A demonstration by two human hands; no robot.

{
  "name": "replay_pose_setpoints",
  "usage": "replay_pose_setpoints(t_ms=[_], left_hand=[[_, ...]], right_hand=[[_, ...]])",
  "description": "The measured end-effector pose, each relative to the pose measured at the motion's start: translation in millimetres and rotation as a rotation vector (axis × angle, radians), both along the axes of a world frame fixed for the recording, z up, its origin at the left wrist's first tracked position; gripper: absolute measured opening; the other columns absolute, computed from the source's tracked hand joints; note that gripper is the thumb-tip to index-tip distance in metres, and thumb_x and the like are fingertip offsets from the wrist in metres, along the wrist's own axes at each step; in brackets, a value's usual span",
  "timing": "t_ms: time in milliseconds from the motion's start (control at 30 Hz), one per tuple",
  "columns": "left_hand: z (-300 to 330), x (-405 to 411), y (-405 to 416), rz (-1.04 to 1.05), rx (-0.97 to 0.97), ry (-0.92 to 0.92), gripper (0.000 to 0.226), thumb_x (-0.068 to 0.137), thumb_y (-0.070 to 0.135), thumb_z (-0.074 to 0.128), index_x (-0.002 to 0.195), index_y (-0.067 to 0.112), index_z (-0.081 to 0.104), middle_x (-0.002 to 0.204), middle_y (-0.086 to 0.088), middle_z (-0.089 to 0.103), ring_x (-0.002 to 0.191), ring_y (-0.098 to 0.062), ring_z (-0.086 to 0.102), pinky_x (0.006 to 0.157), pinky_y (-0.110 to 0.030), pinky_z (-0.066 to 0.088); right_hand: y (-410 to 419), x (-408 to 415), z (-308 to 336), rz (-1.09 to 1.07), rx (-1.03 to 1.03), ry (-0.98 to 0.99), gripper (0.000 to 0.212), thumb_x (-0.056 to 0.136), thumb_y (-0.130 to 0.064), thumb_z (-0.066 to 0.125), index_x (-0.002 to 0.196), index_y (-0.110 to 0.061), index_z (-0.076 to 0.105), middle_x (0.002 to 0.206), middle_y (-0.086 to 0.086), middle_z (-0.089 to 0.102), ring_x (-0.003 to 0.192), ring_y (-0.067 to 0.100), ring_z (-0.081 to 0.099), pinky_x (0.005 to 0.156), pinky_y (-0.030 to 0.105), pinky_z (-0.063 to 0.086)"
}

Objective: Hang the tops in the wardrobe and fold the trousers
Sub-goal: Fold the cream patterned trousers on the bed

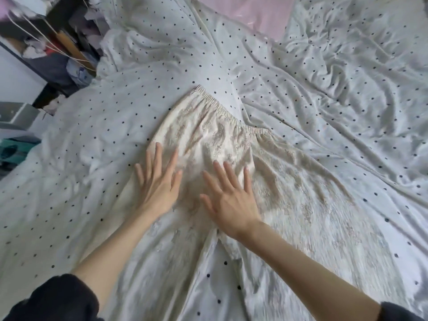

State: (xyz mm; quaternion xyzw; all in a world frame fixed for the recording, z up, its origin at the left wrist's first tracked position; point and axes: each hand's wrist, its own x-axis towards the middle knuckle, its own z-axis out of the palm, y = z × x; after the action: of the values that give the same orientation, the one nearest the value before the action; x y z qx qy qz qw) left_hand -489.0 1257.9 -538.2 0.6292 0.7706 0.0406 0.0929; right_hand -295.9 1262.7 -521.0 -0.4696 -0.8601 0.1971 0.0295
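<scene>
Cream patterned trousers (pixel 234 137) with an elastic waistband lie spread flat on the bed, waistband away from me and the two legs running toward me. My left hand (pixel 159 181) lies flat with straight, spread fingers on the trousers' left side. My right hand (pixel 231 200) presses flat on the middle of the trousers, fingers straight. Neither hand grips any fabric.
The bed is covered by a rumpled white sheet with dark dots (pixel 335 89). A pink pillow (pixel 252 12) lies at the far edge. At the upper left stands a dark shelf or rack (pixel 58 56) stuffed with clothes; a grey box (pixel 16 114) sits beside the bed.
</scene>
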Motion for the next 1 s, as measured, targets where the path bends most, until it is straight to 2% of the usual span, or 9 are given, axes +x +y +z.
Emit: replay_pose_setpoints(t_ms=[100, 200, 300, 467, 633, 733, 833, 933, 1000], left_hand=[[-18.5, -4.9, -49.4, -0.006, -0.068, 0.021, 0.062, 0.085, 0.059, -0.001, 0.144, 0.038, -0.008, 0.152, 0.005, -0.024, 0.141, -0.02, -0.024, 0.111, -0.048, -0.016], [-38.2, -23.5, -109.4, -0.088, -0.089, 0.175, 0.056, 0.093, 0.052, 0.008, 0.147, 0.037, 0.001, 0.159, -0.002, -0.003, 0.145, -0.023, -0.009, 0.114, -0.051, -0.009], [-42.3, -46.8, -161.1, -0.146, -0.049, 0.251, 0.053, 0.097, 0.045, 0.017, 0.148, 0.032, 0.014, 0.158, -0.003, 0.011, 0.145, -0.026, 0.004, 0.114, -0.05, -0.006], [-40.3, -79.4, -242.7, -0.094, -0.068, 0.204, 0.053, 0.097, 0.045, 0.018, 0.149, 0.032, 0.018, 0.158, -0.003, 0.012, 0.145, -0.028, 0.008, 0.113, -0.06, 0.005], [-53.8, -114.7, -351.5, -0.035, -0.219, 0.012, 0.054, 0.092, 0.04, 0.029, 0.144, 0.025, 0.031, 0.153, -0.013, 0.028, 0.14, -0.034, 0.024, 0.103, -0.062, 0.033], [-63.3, -137.1, -423.9, -0.048, -0.318, -0.054, 0.054, 0.098, 0.046, 0.017, 0.143, 0.023, 0.035, 0.151, -0.015, 0.031, 0.137, -0.036, 0.03, 0.102, -0.056, 0.039], [-59.8, -150.6, -459.1, -0.025, -0.299, -0.122, 0.05, 0.097, 0.043, 0.03, 0.139, 0.019, 0.044, 0.145, -0.016, 0.04, 0.131, -0.036, 0.041, 0.099, -0.052, 0.042], [-41.3, -149.6, -464.6, 0.125, -0.147, -0.32, 0.053, 0.091, 0.022, 0.058, 0.141, 0.02, 0.039, 0.129, -0.002, 0.046, 0.107, -0.018, 0.053, 0.084, -0.03, 0.047], [-38.3, -154.6, -471.5, 0.339, -0.206, -0.588, 0.055, 0.09, 0.017, 0.06, 0.14, 0.018, 0.036, 0.124, 0.008, 0.042, 0.091, -0.004, 0.049, 0.079, -0.015, 0.042]], right_hand=[[-36.2, -7.3, -12.8, 0.023, 0.003, -0.062, 0.075, 0.085, -0.055, -0.001, 0.148, -0.024, 0.025, 0.158, 0.008, 0.013, 0.146, 0.028, 0.003, 0.112, 0.056, -0.016], [-73.9, -10.0, -27.1, 0.023, 0.076, -0.149, 0.063, 0.09, -0.051, 0.023, 0.13, -0.015, 0.057, 0.14, 0.009, 0.05, 0.136, 0.028, 0.037, 0.11, 0.058, 0.009], [-114.7, -20.5, -30.4, 0.02, 0.13, -0.152, 0.067, 0.091, -0.058, 0.023, 0.13, -0.014, 0.056, 0.139, 0.009, 0.051, 0.137, 0.026, 0.036, 0.11, 0.057, 0.009], [-205.1, -47.5, -40.7, 0.107, 0.053, -0.184, 0.069, 0.087, -0.061, 0.031, 0.135, -0.016, 0.051, 0.146, 0.01, 0.041, 0.14, 0.027, 0.029, 0.112, 0.058, 0.009], [-300.4, -82.2, -57.4, 0.069, -0.078, -0.246, 0.068, 0.083, -0.056, 0.034, 0.131, -0.012, 0.055, 0.143, 0.01, 0.046, 0.137, 0.027, 0.036, 0.108, 0.058, 0.016], [-350.1, -94.4, -66.7, 0.052, -0.104, -0.272, 0.063, 0.086, -0.051, 0.036, 0.13, -0.011, 0.057, 0.141, 0.012, 0.048, 0.135, 0.028, 0.039, 0.107, 0.059, 0.018], [-396.1, -106.8, -70.9, -0.001, -0.123, -0.269, 0.06, 0.088, -0.047, 0.035, 0.129, -0.011, 0.057, 0.141, 0.011, 0.048, 0.133, 0.028, 0.042, 0.106, 0.06, 0.019], [-435.6, -121.5, -70.0, -0.048, -0.153, -0.28, 0.06, 0.088, -0.047, 0.033, 0.129, -0.011, 0.057, 0.14, 0.011, 0.049, 0.132, 0.028, 0.044, 0.107, 0.058, 0.016], [-459.2, -130.0, -68.1, -0.067, -0.178, -0.284, 0.061, 0.086, -0.049, 0.034, 0.127, -0.011, 0.059, 0.138, 0.011, 0.052, 0.13, 0.027, 0.047, 0.109, 0.056, 0.012]])
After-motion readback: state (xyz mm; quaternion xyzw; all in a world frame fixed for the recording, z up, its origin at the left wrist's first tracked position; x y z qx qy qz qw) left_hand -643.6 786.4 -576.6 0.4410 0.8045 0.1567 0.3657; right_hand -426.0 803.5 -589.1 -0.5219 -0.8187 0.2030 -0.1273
